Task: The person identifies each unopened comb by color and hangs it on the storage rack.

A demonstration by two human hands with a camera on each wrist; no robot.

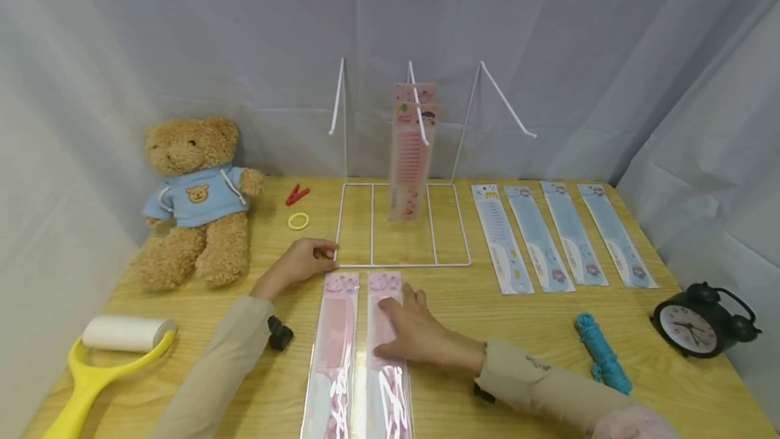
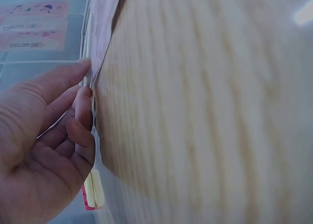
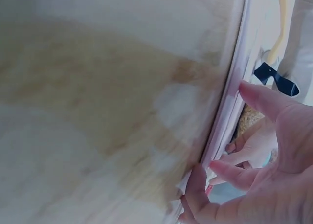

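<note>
In the head view my left hand point(image 1: 307, 259) is at the front left corner of a white wire display rack point(image 1: 402, 265), thumb and curled fingers holding its frame. My right hand point(image 1: 420, 330) rests spread over a pink packaged comb point(image 1: 385, 284) flat on the table. In the right wrist view its thumb and index fingertip touch the packet point(image 3: 234, 82), with another finger bent at its edge. Left of it lies a second pink packaged comb point(image 1: 335, 330). More pink packaged combs point(image 1: 409, 161) hang from the rack's middle hook.
Blue packaged combs point(image 1: 554, 239) lie in a row at right. Beyond them are a blue rope bundle point(image 1: 602, 354) and a black alarm clock point(image 1: 701, 324). At left are a teddy bear point(image 1: 198, 202), a red clip point(image 1: 297, 194), a yellow ring point(image 1: 298, 221) and a lint roller point(image 1: 128, 335).
</note>
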